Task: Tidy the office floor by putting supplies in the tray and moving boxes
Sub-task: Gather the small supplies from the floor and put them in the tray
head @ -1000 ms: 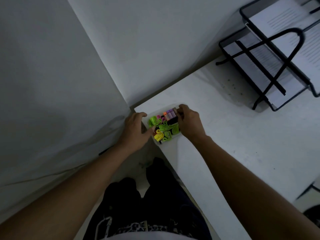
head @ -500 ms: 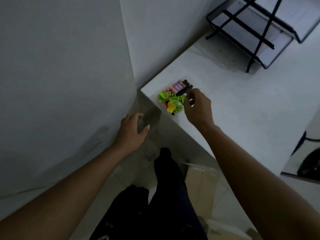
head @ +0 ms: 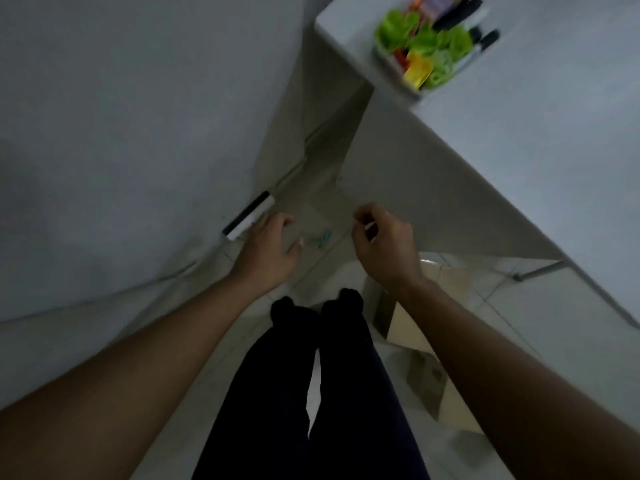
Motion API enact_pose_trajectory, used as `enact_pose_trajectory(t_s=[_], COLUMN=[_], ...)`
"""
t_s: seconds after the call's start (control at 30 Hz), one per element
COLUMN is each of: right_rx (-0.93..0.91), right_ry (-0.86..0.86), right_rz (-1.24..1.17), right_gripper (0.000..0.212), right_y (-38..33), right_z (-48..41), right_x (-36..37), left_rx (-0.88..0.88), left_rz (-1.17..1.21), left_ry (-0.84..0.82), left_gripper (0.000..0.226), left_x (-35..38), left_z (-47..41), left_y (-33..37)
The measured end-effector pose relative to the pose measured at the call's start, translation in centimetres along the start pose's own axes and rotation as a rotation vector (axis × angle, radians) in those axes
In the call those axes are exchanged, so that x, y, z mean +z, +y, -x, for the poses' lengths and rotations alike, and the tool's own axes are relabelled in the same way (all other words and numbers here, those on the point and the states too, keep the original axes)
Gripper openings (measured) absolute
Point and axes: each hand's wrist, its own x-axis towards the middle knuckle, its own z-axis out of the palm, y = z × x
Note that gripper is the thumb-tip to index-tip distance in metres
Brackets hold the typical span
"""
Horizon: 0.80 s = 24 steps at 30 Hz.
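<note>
tray: clear and shallow, sits on the near corner of the desk, at the top right of my view, well apart from both hands
tray contents: green clips, one yellow clip, black markers at the back. One marker lies along the tray's right side; I can't tell if it is in or out
box: brown cardboard on the floor beside the desk, partly hidden by the right forearm, flaps look open
teal thing: small, on the floor between the two hands, touching neither. Too blurred for me to name
left hand: low over the floor by the wall, palm down, fingers loosely spread and a bit bent, thumb out to the side. I see a faint clear shape at the fingertips but can't tell if the hand holds anything
right hand: level with the left, in front of the desk's side panel, fingers curled in, thumb and forefinger close together. I see nothing in them
black and white strip: flat, at the foot of the wall, just beside the left hand's fingers
desk: white top, white side panel dropping to the floor
wall: plain grey, fills the left side
legs: dark trousers, centre bottom, standing on pale floor tiles
blur: whole view is smeared, small details are unsure
</note>
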Motion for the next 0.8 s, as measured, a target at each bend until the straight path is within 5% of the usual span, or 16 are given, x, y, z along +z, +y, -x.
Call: enact_pose_trajectory(t_s=[0.43, 0.8], right_rx=[0.061, -0.019], right_ry=[-0.188, -0.545], right_rz=[0.176, 0.417], right_gripper=[0.022, 0.064], right_y=[22.3, 37.4], right_z=[-9.9, -17.7], right_x=[18.9, 33.9], left_rx=[-0.099, -0.215], left_rz=[0.07, 0.018], left_ry=[-0.036, -0.041], left_gripper=[0.036, 0.056], left_x=[20.6, 36.4], left_z=[-15.0, -23.0], left_y=[-17.4, -30.4])
